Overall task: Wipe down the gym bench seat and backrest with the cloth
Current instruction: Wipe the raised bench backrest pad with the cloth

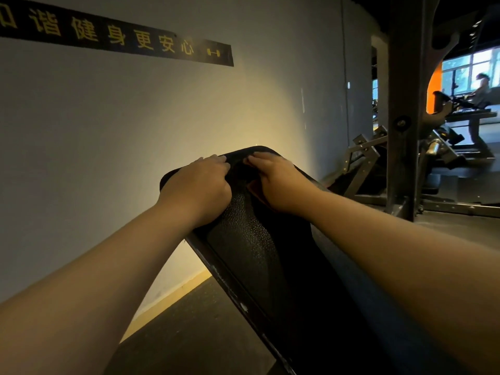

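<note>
Reddish cloth (255, 189) peeks from under the right hand (276, 182), fingers straight, pressing it onto the pebbled black backrest (243, 239) at its rounded far end; left hand (197, 185) rests flat just left, holding nothing

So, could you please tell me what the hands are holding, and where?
The right hand presses a reddish cloth onto the backrest's top end; what the left hand's curled fingers grip cannot be told.

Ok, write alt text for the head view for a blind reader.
A right hand presses a reddish-brown cloth near the top of a black textured padded bench backrest, the left hand resting beside it. Behind stands a grey wall with a black banner.
</note>
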The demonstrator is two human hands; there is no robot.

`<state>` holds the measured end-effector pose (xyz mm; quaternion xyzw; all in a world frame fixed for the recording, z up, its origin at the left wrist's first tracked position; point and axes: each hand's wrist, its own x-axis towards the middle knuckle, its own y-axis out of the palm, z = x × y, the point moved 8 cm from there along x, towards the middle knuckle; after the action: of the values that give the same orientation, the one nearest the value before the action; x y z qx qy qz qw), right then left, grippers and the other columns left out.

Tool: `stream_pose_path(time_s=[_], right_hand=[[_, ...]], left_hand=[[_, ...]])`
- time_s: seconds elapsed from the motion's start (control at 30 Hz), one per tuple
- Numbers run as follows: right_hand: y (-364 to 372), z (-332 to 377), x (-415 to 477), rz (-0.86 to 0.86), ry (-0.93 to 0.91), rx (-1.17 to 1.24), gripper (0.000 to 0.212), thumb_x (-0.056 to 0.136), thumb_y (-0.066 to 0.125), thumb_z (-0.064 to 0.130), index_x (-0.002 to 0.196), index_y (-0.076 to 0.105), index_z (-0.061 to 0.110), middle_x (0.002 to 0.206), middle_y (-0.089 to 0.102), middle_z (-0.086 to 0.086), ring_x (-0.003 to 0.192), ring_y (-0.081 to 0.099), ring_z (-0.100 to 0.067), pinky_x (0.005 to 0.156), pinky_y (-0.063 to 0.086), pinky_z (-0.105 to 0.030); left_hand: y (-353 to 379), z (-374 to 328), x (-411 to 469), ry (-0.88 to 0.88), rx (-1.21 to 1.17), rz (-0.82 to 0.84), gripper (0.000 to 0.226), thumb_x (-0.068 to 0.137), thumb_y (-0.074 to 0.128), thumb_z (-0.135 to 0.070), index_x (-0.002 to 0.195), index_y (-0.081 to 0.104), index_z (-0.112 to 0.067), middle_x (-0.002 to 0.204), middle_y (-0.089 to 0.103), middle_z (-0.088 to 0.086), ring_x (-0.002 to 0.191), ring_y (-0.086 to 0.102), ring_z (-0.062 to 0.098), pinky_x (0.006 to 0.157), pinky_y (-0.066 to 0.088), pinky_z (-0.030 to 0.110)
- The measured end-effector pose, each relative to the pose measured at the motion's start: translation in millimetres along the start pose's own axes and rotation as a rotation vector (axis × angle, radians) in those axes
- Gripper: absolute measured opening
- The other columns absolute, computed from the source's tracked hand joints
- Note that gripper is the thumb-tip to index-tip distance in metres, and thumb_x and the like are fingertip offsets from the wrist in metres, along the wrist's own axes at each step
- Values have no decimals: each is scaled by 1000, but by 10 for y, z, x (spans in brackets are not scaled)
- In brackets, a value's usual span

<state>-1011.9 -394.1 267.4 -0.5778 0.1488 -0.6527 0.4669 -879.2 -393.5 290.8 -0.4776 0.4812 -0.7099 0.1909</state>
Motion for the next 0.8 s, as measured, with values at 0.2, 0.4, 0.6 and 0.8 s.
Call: stream_pose_path(time_s=[0.2, 0.4, 0.6, 0.8], right_hand=[[34, 146, -76, -45, 61, 74, 51, 102, 50, 25, 152, 41, 15, 162, 31, -10, 151, 21, -29, 123, 11, -36], [91, 505, -642, -49, -143, 93, 48, 105, 42, 18, 153, 39, 15, 163, 29, -2, 151, 15, -19, 100, -17, 0], [14, 92, -122, -37, 13, 121, 49, 103, 49, 22, 151, 44, 19, 161, 34, -3, 150, 26, -22, 123, 14, -28], [50, 186, -204, -118, 93, 173, 50, 99, 53, 19, 149, 47, 11, 159, 38, -10, 148, 28, -29, 123, 17, -34]], left_hand=[[-59, -37, -56, -23, -10, -29, 49, 101, 37, -15, 149, 46, -16, 159, 38, 1, 141, 39, 26, 112, 33, 39], [-24, -10, -80, -34, -52, -39, 48, 104, 38, -18, 151, 42, -16, 158, 39, 3, 141, 39, 25, 113, 32, 38], [-30, -1, -50, -26, -25, -37, 48, 104, 35, -17, 151, 43, -18, 161, 33, -2, 146, 32, 21, 117, 26, 35], [-56, -25, -58, -53, -64, -28, 49, 101, 38, -16, 149, 47, -20, 159, 38, -4, 143, 37, 23, 113, 33, 39]])
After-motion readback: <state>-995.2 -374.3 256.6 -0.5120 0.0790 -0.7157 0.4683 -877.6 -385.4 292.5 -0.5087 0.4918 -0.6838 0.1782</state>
